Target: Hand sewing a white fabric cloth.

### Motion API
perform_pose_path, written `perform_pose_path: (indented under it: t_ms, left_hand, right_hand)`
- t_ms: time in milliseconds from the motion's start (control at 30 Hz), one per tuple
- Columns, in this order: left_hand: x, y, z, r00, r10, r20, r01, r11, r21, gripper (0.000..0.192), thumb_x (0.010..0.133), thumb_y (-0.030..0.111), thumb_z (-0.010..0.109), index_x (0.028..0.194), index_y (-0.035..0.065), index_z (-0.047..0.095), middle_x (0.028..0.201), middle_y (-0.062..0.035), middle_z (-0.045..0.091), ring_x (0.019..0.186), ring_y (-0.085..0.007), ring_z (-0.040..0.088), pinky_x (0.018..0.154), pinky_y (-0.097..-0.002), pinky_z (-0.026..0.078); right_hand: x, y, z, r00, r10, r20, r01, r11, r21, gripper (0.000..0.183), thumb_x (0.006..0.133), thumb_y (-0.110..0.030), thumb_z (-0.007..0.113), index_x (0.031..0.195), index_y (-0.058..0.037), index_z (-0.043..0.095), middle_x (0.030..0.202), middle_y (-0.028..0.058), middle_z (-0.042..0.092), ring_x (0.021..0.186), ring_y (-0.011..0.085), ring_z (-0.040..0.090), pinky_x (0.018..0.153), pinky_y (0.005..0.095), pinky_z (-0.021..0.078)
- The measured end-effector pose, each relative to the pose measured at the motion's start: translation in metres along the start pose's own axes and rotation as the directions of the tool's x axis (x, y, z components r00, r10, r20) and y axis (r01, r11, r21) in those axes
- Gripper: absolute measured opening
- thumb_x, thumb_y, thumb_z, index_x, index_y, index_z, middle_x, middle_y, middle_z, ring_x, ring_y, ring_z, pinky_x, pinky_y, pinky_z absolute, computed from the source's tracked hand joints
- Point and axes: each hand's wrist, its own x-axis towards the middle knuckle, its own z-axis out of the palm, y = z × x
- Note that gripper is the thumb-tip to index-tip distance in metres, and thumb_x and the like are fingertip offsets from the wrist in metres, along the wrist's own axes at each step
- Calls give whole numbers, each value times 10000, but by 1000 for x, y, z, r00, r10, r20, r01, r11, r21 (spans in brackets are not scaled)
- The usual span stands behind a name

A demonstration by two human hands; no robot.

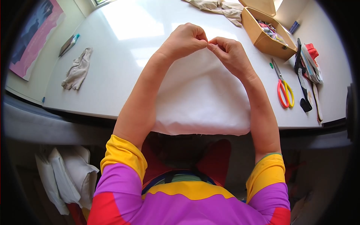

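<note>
Thumb and forefinger of my left hand (pixel 189 39) are pinched together above the table. The pinched fingertips of my right hand (pixel 231 50) meet them at one point. Whatever is held between the two pinches is too small to make out. Beneath my hands and between my forearms lies a white cloth (pixel 202 104), smooth with a few soft folds. Its near edge hangs slightly over the table's front edge. Scissors (pixel 282 84) with one red and one yellow handle lie to the right of my right forearm, blades pointing away.
An open wooden box (pixel 267 36) holding small packets stands at the back right. Beige fabric (pixel 222 9) lies beside it. Papers and black items (pixel 308 64) line the right wall. A crumpled pale cloth (pixel 78 70) rests on the white table (pixel 118 59) at left.
</note>
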Motion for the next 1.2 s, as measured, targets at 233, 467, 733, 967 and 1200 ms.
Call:
perform_pose_path:
  t_ms: [233,467,733,967,1200]
  left_hand:
    - [-6,-11,-24,996,-70,-46,67,996,-52,342,882,339,609,817,11,681,688,-21,607,638,-84,533,604,-231,437]
    - [-25,-24,-73,980,-196,-31,196,980,26,217,823,240,692,818,24,675,707,-10,616,669,-78,556,648,-218,441]
    - [-8,-11,-89,957,-250,150,226,961,161,254,863,272,648,850,20,682,729,-15,626,705,-90,553,689,-234,432]
    - [13,9,-40,947,-281,153,244,943,224,349,875,366,625,835,26,691,705,-9,617,704,-91,546,692,-278,436]
    - [3,-13,-26,951,-295,91,304,947,-105,199,804,237,730,813,42,690,698,-5,630,634,-64,553,610,-217,439]
  right_hand:
    - [2,11,3,1000,-15,-4,15,1000,-6,191,892,-199,620,883,-15,671,613,53,578,548,112,476,543,284,413]
    - [0,11,-3,998,-64,0,64,998,-20,168,888,-172,609,874,-12,659,620,73,583,553,142,483,563,300,423]
    - [0,10,-5,995,-97,-4,97,995,-7,156,877,-163,618,860,-13,656,623,89,586,548,157,488,557,310,419]
    - [-2,9,-7,994,-106,4,106,993,-58,148,868,-173,616,882,-37,672,662,113,627,580,208,560,597,333,458]
    - [0,8,-9,993,-111,30,114,986,-122,147,865,-179,607,902,-59,685,710,113,661,642,247,627,632,341,491]
